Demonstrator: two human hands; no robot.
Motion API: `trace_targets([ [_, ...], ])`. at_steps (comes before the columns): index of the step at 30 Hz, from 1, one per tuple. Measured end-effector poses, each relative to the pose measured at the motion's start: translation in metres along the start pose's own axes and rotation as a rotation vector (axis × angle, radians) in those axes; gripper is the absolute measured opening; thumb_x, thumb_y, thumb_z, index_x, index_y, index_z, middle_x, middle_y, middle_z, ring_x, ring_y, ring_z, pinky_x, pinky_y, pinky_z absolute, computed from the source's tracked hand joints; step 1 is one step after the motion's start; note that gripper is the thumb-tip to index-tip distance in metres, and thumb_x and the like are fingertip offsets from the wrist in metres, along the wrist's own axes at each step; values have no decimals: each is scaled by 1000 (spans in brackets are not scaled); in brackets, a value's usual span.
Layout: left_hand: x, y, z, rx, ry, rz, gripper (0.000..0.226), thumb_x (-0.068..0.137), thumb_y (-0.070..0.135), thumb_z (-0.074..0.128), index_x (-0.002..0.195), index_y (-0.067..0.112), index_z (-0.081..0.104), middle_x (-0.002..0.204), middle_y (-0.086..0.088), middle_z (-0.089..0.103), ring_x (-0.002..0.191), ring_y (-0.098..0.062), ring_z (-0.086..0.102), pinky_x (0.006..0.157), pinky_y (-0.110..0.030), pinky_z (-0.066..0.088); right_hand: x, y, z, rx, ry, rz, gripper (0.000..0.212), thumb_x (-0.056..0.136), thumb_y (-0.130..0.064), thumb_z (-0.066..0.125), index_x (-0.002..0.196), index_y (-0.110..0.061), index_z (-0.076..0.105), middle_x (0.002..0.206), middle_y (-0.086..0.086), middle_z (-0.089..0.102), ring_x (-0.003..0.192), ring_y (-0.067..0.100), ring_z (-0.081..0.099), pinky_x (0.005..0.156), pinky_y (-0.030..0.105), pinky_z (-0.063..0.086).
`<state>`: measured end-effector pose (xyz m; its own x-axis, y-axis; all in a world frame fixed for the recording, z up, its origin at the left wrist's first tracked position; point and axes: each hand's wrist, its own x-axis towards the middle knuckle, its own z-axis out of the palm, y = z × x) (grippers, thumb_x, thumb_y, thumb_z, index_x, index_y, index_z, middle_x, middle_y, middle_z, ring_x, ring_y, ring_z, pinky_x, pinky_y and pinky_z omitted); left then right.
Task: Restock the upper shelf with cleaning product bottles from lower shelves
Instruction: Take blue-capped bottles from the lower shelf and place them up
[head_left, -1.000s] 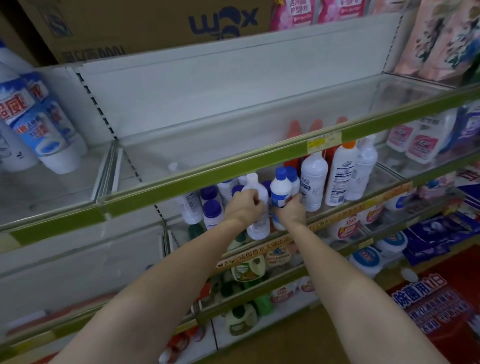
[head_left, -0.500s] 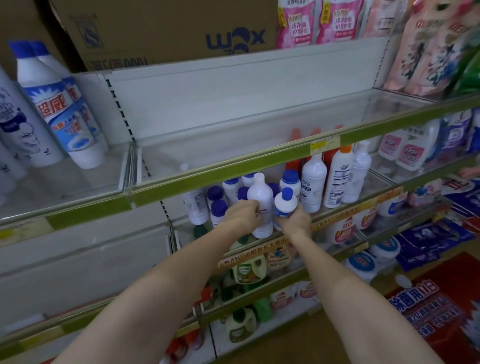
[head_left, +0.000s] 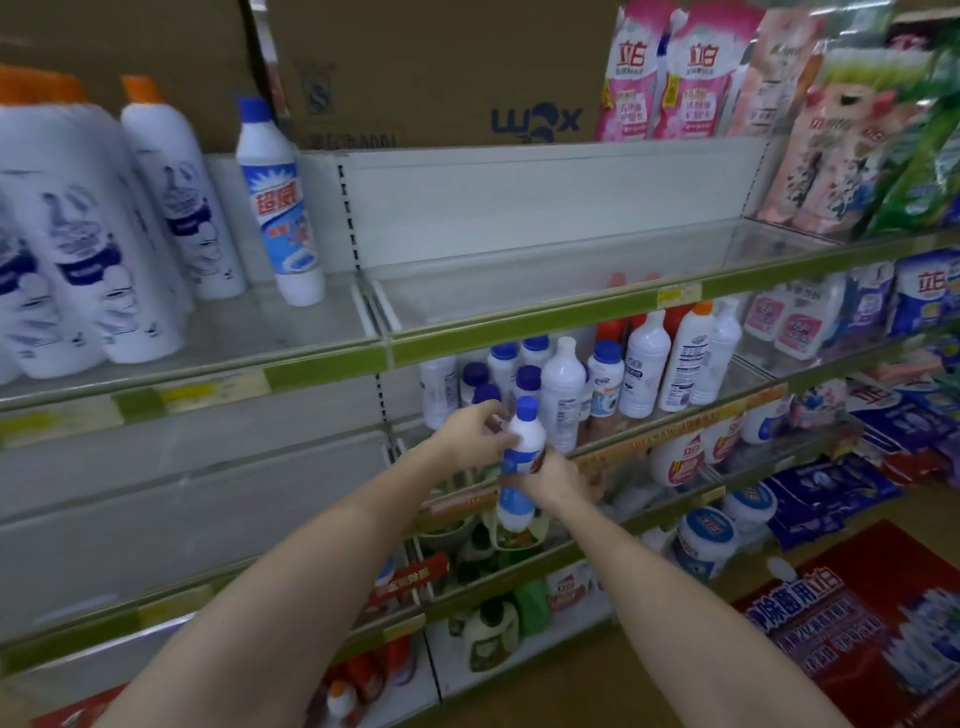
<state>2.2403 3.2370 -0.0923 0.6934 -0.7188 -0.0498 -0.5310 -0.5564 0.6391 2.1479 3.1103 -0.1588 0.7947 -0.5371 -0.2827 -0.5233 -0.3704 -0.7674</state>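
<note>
My right hand (head_left: 560, 479) grips a small white bottle with a blue cap and blue label (head_left: 523, 451) around its middle, held upright in front of the lower shelf. My left hand (head_left: 470, 431) is beside the bottle's shoulder, fingers loosely curled and apart, thumb tip at the bottle. Behind it, several white bottles with blue or white caps (head_left: 563, 387) stand on the lower shelf (head_left: 691, 418). The upper shelf (head_left: 545, 325) above them has a bare glass middle section.
Tall white toilet-cleaner bottles (head_left: 278, 208) stand on the upper shelf to the left. Pink refill pouches (head_left: 675, 73) and a cardboard box (head_left: 441, 67) sit higher up. Blue and white packs (head_left: 924, 296) fill the right. Tubs and green bottles (head_left: 530, 603) sit on the lowest shelves.
My right hand has pulled the blue-capped bottle out and down from the lower shelf. My left hand has let go of the tall white bottle and drawn back. The view has tilted up and left.
</note>
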Motion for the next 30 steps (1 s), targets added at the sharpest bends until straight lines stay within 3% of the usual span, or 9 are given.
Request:
trace_targets([
  [3,-31,-15,-19,-61,-71,-21,51,88,35,71,132,18,52,118,0,60,105,-18,61,84,-31,51,-20,-21,37,-6,-153,-38,59,70,-41,89,119,-27,59,113,-2,70,103,20,65,92,43,55],
  [6,-62,-35,-34,-42,2,-75,25,89,27,71,103,13,57,94,-1,59,90,-20,58,71,-29,45,-27,-29,84,-19,-263,-76,73,52,-44,93,116,-28,61,112,-4,70,107,18,66,97,46,55],
  [8,-80,-53,-44,-74,57,-142,23,88,26,72,99,10,58,92,-6,61,88,-24,59,72,-32,45,-50,-47,109,-17,-287,-102,84,40,-51,92,115,-27,62,110,-4,71,107,19,66,93,42,56],
  [12,-123,-90,-63,-138,192,-263,37,83,41,77,88,10,57,78,-5,58,74,-22,55,64,-34,44,-97,-77,149,-109,-287,-170,39,75,-31,86,104,-18,64,92,-2,69,91,17,66,67,28,52],
  [16,-163,-122,-78,-342,344,-430,39,79,36,82,79,15,49,75,-2,53,73,-19,53,59,-28,43,-131,-94,190,-241,-211,-219,30,79,-41,79,90,-18,61,82,2,67,75,19,66,58,29,49],
  [20,-198,-146,-86,-569,495,-533,34,79,27,83,99,9,61,97,-10,67,94,-25,64,80,-37,54,-160,-102,223,-304,-85,-267,52,74,-54,78,107,-22,55,91,-2,67,75,19,64,55,29,48],
  [25,-236,-154,-99,-778,647,-549,34,69,14,90,92,6,66,86,-6,68,75,-16,64,64,-23,49,-176,-105,243,-329,-130,-337,83,64,-70,77,121,-19,45,111,3,59,97,25,63,76,42,58],
  [27,-245,-152,-107,-802,673,-525,31,70,13,89,88,6,66,81,-6,68,70,-14,64,58,-22,49,-176,-108,243,-179,-213,-349,77,63,-60,84,117,-20,46,111,2,58,99,22,62,84,44,58],
  [30,-252,-145,-124,-853,690,-435,31,70,11,88,92,1,69,83,-11,71,70,-20,67,57,-23,53,-177,-117,236,-32,-435,-393,62,69,-29,90,117,-21,51,106,0,65,95,16,64,81,32,57],
])
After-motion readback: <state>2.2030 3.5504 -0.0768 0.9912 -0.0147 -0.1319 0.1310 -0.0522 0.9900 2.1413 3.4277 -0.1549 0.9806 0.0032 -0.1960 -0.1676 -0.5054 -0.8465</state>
